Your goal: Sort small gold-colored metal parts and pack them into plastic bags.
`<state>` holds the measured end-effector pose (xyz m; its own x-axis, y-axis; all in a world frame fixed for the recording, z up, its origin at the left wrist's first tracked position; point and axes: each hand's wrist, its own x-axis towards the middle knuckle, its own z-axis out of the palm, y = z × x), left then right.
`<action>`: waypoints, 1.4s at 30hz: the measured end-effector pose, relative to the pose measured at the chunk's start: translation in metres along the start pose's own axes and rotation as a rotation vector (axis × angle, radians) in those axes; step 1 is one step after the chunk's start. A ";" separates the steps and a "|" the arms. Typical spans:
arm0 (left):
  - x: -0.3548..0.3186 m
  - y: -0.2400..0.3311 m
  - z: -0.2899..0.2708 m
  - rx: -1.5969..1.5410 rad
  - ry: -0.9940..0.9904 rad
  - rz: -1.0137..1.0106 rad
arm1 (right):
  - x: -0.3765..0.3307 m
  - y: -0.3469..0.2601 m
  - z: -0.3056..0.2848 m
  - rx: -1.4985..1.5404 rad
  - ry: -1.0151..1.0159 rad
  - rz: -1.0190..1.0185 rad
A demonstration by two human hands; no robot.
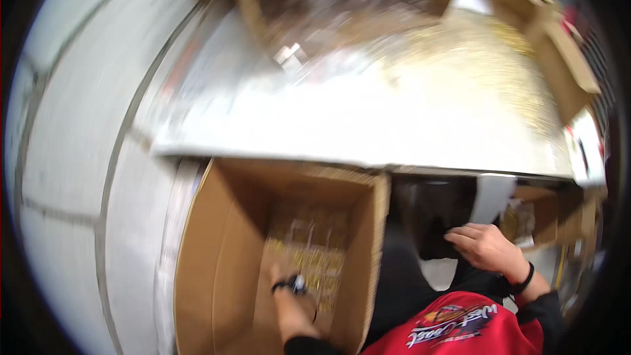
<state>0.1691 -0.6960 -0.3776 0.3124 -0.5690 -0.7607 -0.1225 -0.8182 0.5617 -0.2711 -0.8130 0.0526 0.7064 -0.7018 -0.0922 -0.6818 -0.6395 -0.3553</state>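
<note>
My left hand (279, 269), a dark watch on its wrist, reaches down into a deep open cardboard box (227, 243). Its fingers are smeared by motion, so what they hold, if anything, does not show. Beside and beyond it, rows of small yellow-and-clear packets (315, 260) lie in the bottom of the box. My right hand (486, 246), with a dark band at the wrist, hovers above my dark-clothed legs to the right of the box. Its fingers are loosely stretched to the left, with nothing visible in them.
A white table (342, 128) spans the far side. On it lie a blurred heap of golden pieces (473, 66) and an open carton (348, 20) of clear plastic bags. Another cardboard box (545, 213) stands below at right. A pale panelled wall or floor (72, 138) fills the left.
</note>
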 end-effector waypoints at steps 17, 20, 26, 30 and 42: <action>-0.257 0.446 -0.020 0.318 0.337 1.149 | 0.165 0.120 -0.028 -0.336 0.282 -0.160; -0.229 0.521 0.033 0.376 0.394 1.400 | 0.147 0.162 -0.059 -0.352 0.176 0.217; -0.168 0.585 0.109 0.616 0.704 1.452 | 0.045 0.210 -0.057 -0.197 0.228 0.246; -0.168 0.598 0.104 0.570 0.724 1.122 | -0.010 0.200 -0.081 0.258 0.350 0.204; -0.323 0.441 0.189 -0.667 -0.125 0.819 | 0.017 0.194 -0.031 0.012 0.424 0.398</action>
<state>-0.1634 -0.8885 0.0543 0.2649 -0.9613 -0.0763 0.3017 0.0075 0.9534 -0.3974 -0.9587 0.0111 0.2561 -0.9535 0.1591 -0.8755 -0.2986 -0.3800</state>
